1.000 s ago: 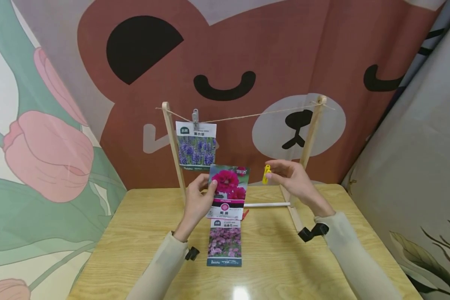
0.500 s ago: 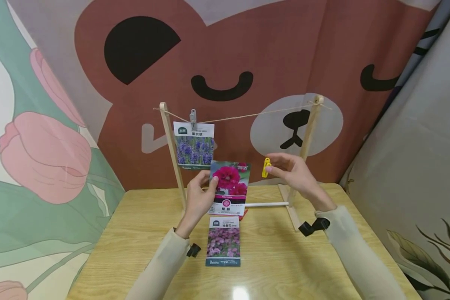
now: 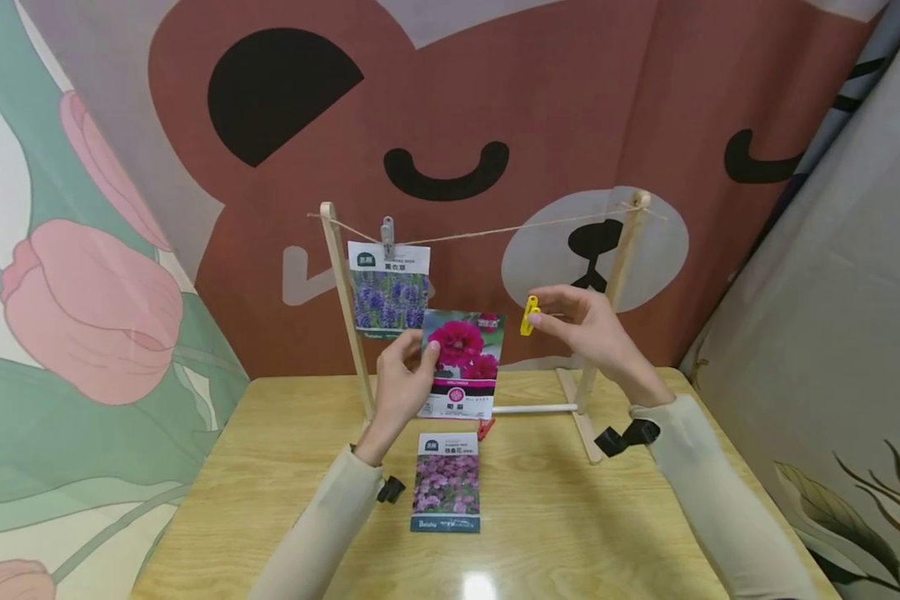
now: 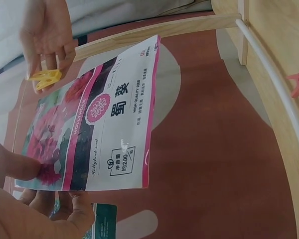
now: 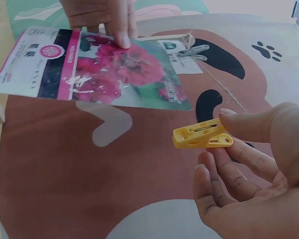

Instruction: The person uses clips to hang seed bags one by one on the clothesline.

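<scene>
My left hand (image 3: 402,382) pinches a hollyhock seed packet (image 3: 461,364) by its left edge, thumb in front and fingers behind. The packet hangs in the air below the string (image 3: 487,234), its pink-flower picture at the top. To its right, my right hand (image 3: 588,329) pinches a yellow clothespin (image 5: 202,134) between thumb and fingers, apart from packet and string. A purple-flower seed packet (image 3: 389,292) hangs from the string's left part, held by a grey clothespin (image 3: 387,237). Another packet (image 3: 446,483) with pink-purple flowers lies on the table.
Two wooden posts, the left post (image 3: 342,292) and the right post (image 3: 624,258), carry the string. A white rod (image 3: 532,409) joins them low down. On the table (image 3: 300,467), a red clothespin (image 3: 485,428) lies behind the flat packet. A printed curtain (image 3: 450,100) stands behind.
Both hands have risen, the left with the hollyhock packet and the right with the yellow clothespin. The red clothespin and the flat packet's top now show more.
</scene>
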